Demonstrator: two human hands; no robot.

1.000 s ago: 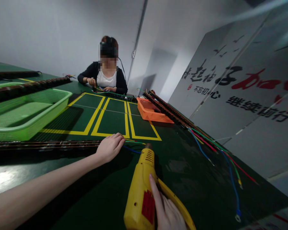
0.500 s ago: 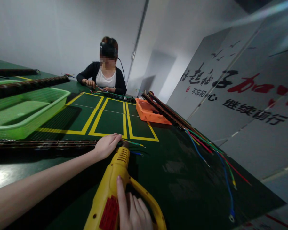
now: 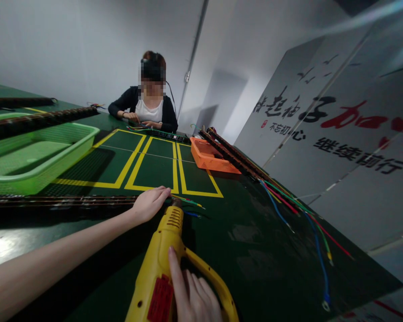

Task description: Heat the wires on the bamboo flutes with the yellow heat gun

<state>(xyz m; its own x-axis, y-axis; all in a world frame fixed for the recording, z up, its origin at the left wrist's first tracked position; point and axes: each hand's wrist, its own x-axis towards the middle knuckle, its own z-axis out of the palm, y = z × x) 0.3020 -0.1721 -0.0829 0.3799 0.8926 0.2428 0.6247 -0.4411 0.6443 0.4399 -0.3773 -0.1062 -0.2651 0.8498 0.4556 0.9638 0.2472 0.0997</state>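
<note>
Yellow power driver (image 3: 161, 264) low centre, nose pointed at end of long dark strip (image 3: 63, 202) lying across counter (image 3: 255, 250). Right hand (image 3: 193, 297), grip closed round driver handle, index finger laid along body. Left hand (image 3: 150, 203) pressed on strip end, fingers curled over it (whether pinching anything, cannot tell). Thin coloured wires (image 3: 190, 203) trail from that end. Step judged: tip being set onto strip end; next calls for steady alignment. Green basket (image 3: 70, 152) left, orange tray (image 3: 210, 161) beyond; another person (image 3: 147, 107) seated far side.
</note>
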